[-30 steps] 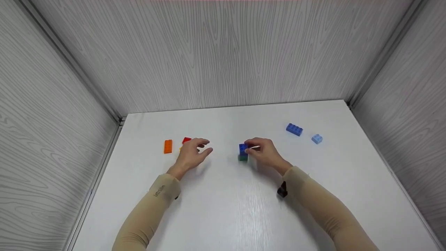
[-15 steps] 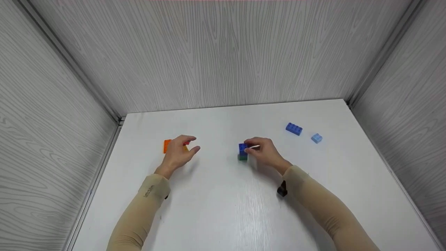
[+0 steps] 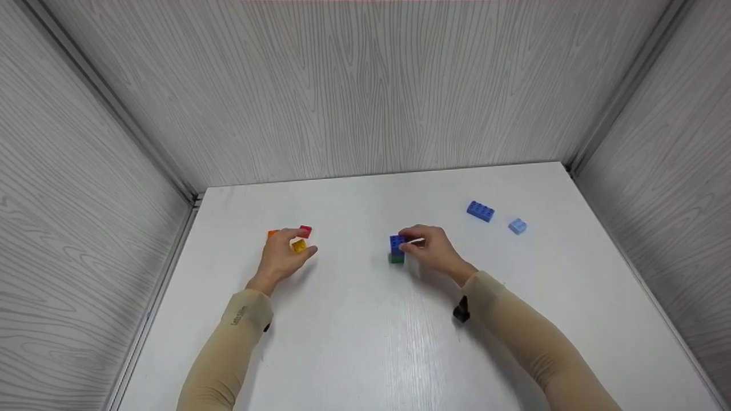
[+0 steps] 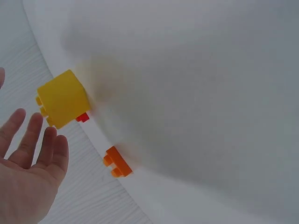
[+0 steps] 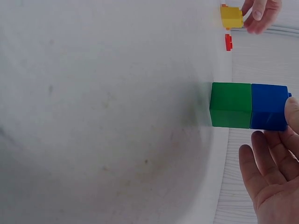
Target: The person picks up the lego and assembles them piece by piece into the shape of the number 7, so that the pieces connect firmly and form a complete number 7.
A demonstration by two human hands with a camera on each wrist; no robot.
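My left hand point(image 3: 278, 256) hovers around a yellow brick point(image 3: 299, 245), its thumb and index finger spread apart with the brick between and below them. In the left wrist view the straight fingers sit close to the studs of this yellow brick point(image 4: 64, 99); contact is unclear. My right hand point(image 3: 435, 249) pinches a dark blue brick point(image 3: 396, 242) between thumb and fingers. That blue brick point(image 5: 269, 106) sits flush on a green brick point(image 5: 231, 105), which stands on the table.
Behind the yellow brick lies a flat red brick point(image 3: 305, 230). An orange brick point(image 3: 272, 233) is partly covered by the left hand. At the right rear lie a long blue brick point(image 3: 480, 210) and a small light blue brick point(image 3: 517, 226). Panels surround the white table point(image 3: 365, 342).
My left hand has moved left and come around the yellow brick, uncovering the red one and partly covering the orange one. The right hand stays on the blue brick.
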